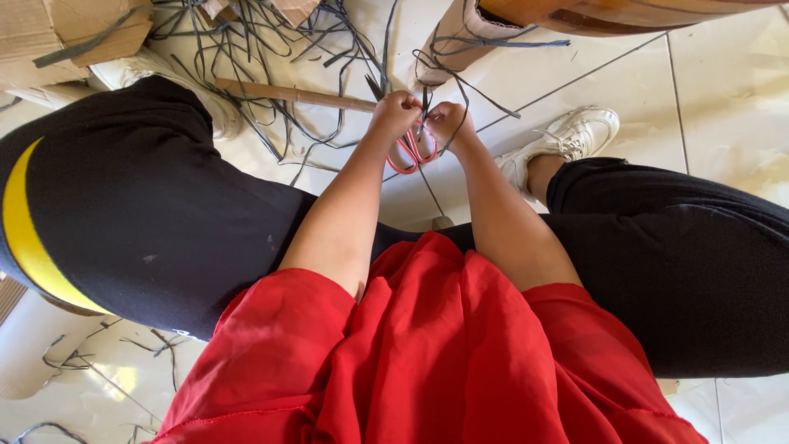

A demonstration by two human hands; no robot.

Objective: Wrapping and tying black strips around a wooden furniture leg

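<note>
My left hand (396,113) and my right hand (448,123) meet close together above the tiled floor, between my knees. Red-handled scissors (409,152) hang at the two hands, their loops below my fingers and their dark blades pointing up past my left hand. A thin dark strip (425,105) runs between the fingers of both hands and trails down toward the floor. Which hand grips the scissors is hard to tell; the loops sit nearest my left palm.
Several dark cut strips (246,33) lie tangled on the white tiles (723,99) ahead. A wooden stick (288,93) lies across them. Cardboard pieces (66,33) sit at the far left, a wooden furniture leg (460,37) ahead, my white shoe (567,140) to the right.
</note>
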